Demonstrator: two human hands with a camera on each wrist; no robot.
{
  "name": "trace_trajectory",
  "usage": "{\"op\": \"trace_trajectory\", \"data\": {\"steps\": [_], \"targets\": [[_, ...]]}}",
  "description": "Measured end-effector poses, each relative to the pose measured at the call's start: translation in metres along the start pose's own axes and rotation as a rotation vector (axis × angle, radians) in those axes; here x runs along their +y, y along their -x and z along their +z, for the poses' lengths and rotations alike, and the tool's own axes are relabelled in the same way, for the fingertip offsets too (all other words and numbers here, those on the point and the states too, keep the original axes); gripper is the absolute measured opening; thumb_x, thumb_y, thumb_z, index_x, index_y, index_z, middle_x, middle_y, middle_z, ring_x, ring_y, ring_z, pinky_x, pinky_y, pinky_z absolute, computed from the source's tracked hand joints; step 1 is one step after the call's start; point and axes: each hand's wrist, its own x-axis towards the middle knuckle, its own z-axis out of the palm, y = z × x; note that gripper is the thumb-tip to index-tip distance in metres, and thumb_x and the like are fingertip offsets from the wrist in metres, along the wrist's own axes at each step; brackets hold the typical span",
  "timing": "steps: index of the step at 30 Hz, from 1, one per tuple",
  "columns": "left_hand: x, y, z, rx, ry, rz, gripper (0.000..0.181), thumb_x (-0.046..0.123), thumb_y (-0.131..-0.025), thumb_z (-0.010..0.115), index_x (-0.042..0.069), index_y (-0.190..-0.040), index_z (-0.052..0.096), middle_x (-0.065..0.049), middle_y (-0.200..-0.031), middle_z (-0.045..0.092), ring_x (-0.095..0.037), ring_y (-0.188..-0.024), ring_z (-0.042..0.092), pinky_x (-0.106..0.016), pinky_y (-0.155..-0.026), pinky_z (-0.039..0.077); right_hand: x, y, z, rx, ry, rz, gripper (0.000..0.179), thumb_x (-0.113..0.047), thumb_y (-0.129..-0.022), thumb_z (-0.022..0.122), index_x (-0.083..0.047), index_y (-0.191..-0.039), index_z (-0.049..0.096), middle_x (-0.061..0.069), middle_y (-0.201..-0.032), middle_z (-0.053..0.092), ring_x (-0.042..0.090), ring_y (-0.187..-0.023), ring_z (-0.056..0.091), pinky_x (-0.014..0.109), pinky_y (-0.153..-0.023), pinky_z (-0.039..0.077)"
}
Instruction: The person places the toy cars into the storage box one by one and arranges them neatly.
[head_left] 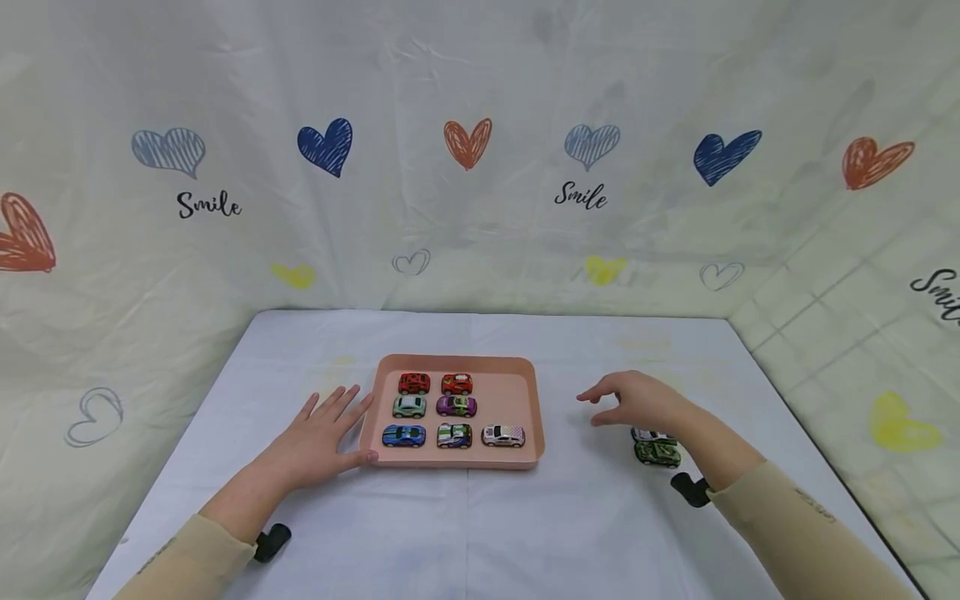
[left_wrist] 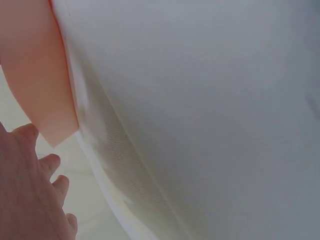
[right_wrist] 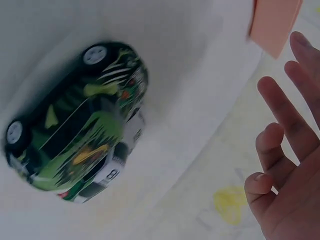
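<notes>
My left hand (head_left: pixel 318 437) lies spread at the left edge of a pink tray (head_left: pixel 531 408), its thumb touching the front left corner. In the tray sit toy cars in rows: a red car (head_left: pixel 414 383) and an orange-red car (head_left: pixel 457 384) at the back, a mint car (head_left: pixel 408 407) and a purple car (head_left: pixel 457 406) between, and several along the front. Right of the tray my right hand (head_left: pixel 641 402) hovers with loosely bent fingers, holding nothing. Under its wrist stand a green toy car (right_wrist: pixel 75 125) and a partly hidden white-and-green toy car (right_wrist: pixel 107 172), side by side.
A white cloth covers the table (head_left: pixel 465 533). Behind and beside it hangs a pale curtain (head_left: pixel 480 225) printed with hearts. In the tray's front row are a blue car (head_left: pixel 403 436), a multicoloured car (head_left: pixel 454 436) and a white-and-pink car (head_left: pixel 503 436).
</notes>
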Motion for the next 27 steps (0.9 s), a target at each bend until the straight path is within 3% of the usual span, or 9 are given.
{"op": "trace_trajectory", "data": {"steps": [10,17,27], "targets": [[0.000,-0.001,-0.001,-0.001,-0.008,0.002,0.097,0.076,-0.085,0.053,0.018,-0.158,0.029,-0.011,-0.163,0.023,-0.037,-0.150,0.016,-0.060,-0.120,0.006,0.034,0.028,-0.007,-0.021,0.002,0.071,0.042,-0.031,-0.086,0.078,-0.018,-0.125,0.071,0.002,-0.120,0.066,0.014,-0.086,0.054,0.033,-0.071,0.048],[0.000,0.000,-0.001,-0.009,-0.009,-0.007,0.096,0.075,-0.085,0.053,0.018,-0.158,0.028,-0.012,-0.163,0.023,-0.037,-0.150,0.016,-0.060,-0.119,0.006,0.050,0.042,-0.015,-0.068,-0.058,0.125,0.039,-0.027,-0.087,0.077,-0.014,-0.123,0.072,0.008,-0.122,0.065,0.019,-0.089,0.053,0.035,-0.070,0.049],[0.000,0.000,0.000,0.001,-0.009,-0.004,0.096,0.075,-0.085,0.054,0.018,-0.158,0.027,-0.012,-0.163,0.023,-0.037,-0.150,0.016,-0.060,-0.119,0.007,0.070,0.044,-0.014,-0.135,-0.118,0.194,0.034,-0.018,-0.087,0.075,-0.014,-0.121,0.072,0.011,-0.118,0.065,0.026,-0.098,0.055,0.040,-0.075,0.052]]}}
